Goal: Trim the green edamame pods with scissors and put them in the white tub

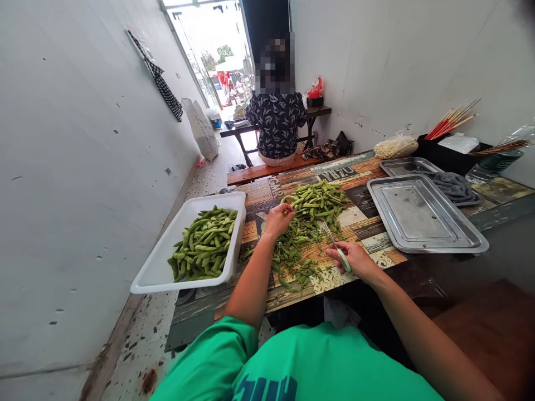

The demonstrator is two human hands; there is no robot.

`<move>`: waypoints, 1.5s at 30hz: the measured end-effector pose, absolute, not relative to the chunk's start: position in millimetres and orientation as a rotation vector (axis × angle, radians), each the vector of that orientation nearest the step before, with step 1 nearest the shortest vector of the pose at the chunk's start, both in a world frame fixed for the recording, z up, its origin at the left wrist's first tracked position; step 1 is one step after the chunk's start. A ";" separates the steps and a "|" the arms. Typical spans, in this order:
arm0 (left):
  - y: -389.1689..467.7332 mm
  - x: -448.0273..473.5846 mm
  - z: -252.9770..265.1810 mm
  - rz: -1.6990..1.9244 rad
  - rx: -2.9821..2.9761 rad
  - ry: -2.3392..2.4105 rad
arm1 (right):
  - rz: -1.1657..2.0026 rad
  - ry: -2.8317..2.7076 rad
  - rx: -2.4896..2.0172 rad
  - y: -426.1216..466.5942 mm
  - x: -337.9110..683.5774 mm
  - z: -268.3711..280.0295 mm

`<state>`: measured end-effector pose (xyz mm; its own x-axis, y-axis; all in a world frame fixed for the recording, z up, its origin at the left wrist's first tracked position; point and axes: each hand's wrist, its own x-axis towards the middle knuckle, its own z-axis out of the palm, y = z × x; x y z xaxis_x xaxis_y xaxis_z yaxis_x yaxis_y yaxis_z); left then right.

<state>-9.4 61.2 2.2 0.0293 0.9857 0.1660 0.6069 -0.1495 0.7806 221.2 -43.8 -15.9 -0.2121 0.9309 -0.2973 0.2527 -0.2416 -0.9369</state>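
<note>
A: How would those slim, curved green bean pods (324, 197) handle?

B: Light, I'd judge — firm but slightly bendy, with skins that probably grip better than they slip. A hard squeeze could bruise one, so a gentle pinch around the middle, leaving both ends free, seems the best hold.

A: And where do they lie from the fingers?

B: The main heap sits on the table with its patchwork wood print (363, 229), ahead of both hands. The left hand (279, 220) is right at the heap's left edge, fingers closed in a pinch, seemingly on a single pod — it's too small from up here to be certain.

A: The right hand (349, 259)?

B: Its fingers are curled around the pale green handles of the metal-bladed scissors (344, 262), blades pointing at the heap's near edge. Small green scraps (307, 273) lie between the hands, closer to the body. More pods lie in the white rectangular plastic tub (184, 288), left of the left hand.
</note>
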 end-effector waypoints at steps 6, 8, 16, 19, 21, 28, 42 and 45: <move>35.7 36.8 9.9 0.930 1.392 1.123 | 1.379 -1.552 -1.504 -40.4 221.4 -6.7; 32.5 42.4 10.1 0.911 1.381 1.115 | 1.365 -1.553 -1.499 -41.3 222.0 -5.5; 30.9 41.0 9.5 0.846 1.368 1.051 | 1.348 -1.573 -1.459 -39.1 225.7 -4.4; 30.2 40.7 11.3 0.830 1.396 1.058 | 1.255 -1.655 -1.491 -39.0 224.7 -6.8; 29.6 40.6 13.0 0.811 1.408 1.067 | 1.238 -1.664 -1.489 -40.3 222.1 -7.7; 33.8 38.4 9.1 0.714 1.524 1.101 | 0.928 -1.845 -1.646 -45.6 214.0 -3.6; 33.3 38.2 15.7 0.905 1.183 1.083 | 1.430 -1.421 -1.494 -45.1 219.7 -14.3; 32.7 40.4 17.6 0.869 0.993 0.991 | 1.551 -1.287 -1.453 -45.7 217.7 -13.7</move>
